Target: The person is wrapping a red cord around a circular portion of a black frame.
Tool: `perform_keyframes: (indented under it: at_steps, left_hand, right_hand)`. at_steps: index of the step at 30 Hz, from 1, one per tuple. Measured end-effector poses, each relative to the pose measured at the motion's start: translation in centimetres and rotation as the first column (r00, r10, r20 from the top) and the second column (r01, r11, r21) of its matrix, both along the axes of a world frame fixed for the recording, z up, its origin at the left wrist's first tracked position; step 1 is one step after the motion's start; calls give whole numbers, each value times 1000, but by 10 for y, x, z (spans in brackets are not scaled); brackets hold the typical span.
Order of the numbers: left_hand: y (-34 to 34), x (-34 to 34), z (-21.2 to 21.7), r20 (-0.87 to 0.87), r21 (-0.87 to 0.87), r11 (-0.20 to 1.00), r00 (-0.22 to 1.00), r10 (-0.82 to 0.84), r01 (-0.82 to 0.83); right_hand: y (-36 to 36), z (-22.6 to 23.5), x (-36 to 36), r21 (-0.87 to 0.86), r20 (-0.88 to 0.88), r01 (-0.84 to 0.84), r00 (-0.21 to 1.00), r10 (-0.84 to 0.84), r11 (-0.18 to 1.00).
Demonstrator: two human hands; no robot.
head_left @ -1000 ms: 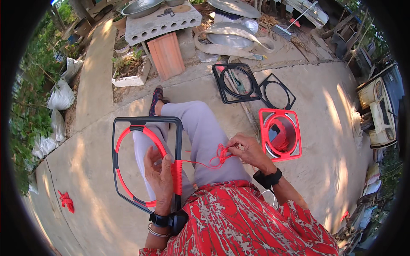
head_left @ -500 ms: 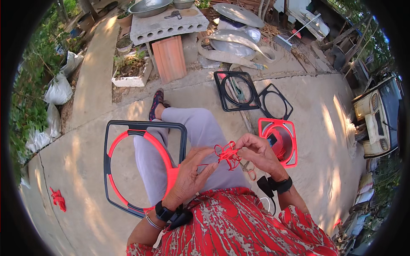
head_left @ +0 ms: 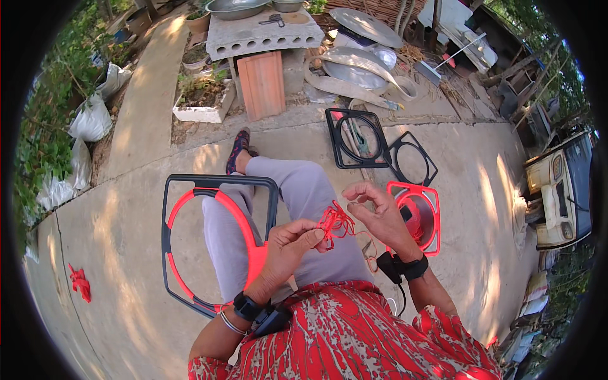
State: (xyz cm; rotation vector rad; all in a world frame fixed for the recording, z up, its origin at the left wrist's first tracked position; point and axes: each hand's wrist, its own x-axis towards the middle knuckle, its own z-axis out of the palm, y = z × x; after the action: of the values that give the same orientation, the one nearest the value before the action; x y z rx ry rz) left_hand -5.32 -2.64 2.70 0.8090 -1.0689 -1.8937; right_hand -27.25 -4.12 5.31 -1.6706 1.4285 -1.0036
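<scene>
A tangled bundle of thin red cord (head_left: 337,221) hangs above my lap, pinched between the thumb and fingers of my left hand (head_left: 288,247). Just right of it is my right hand (head_left: 383,218), its fingers bent and thumb apart, with nothing visible between them. Across my legs rests a black square frame (head_left: 221,180) with a round inner ring. Red wrapping (head_left: 239,215) covers much of that ring and the side by my left wrist. A pair of scissors (head_left: 372,258), partly hidden, lies by my right forearm.
Right of my knee stands a red-rimmed container (head_left: 437,215) holding red cord. Two more black frames (head_left: 356,166) (head_left: 413,140) lie ahead on the concrete. Red scrap (head_left: 80,283) lies far left. A slab table (head_left: 263,38), planter (head_left: 202,114) and broom (head_left: 429,71) stand beyond.
My right hand has come away from the red cord, up and to the right, and its fingers have parted. My left hand keeps the bundle. The view has shifted slightly.
</scene>
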Motion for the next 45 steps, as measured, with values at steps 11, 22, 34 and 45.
perform_keyframes:
  at_steps: [11, 22, 34, 45]
  left_hand:
    - [1, -4, -13, 8, -15, 999, 999, 46, -46]
    - [4, -7, -19, -33, 102, 985, 989, 145, -141]
    - [8, -14, -24, 19, 1, 983, 983, 181, -181]
    - [6, -12, -23, -14, 115, 967, 973, 232, -229]
  right_hand:
    - [32, 10, 34, 154, 112, -43, 993, 26, 987]
    - [32, -21, 39, 432, 572, -58, 789, -223, 900]
    - [33, -28, 39, 511, 658, -208, 719, -224, 834]
    - [33, -49, 36, 526, 818, -170, 370, -441, 833]
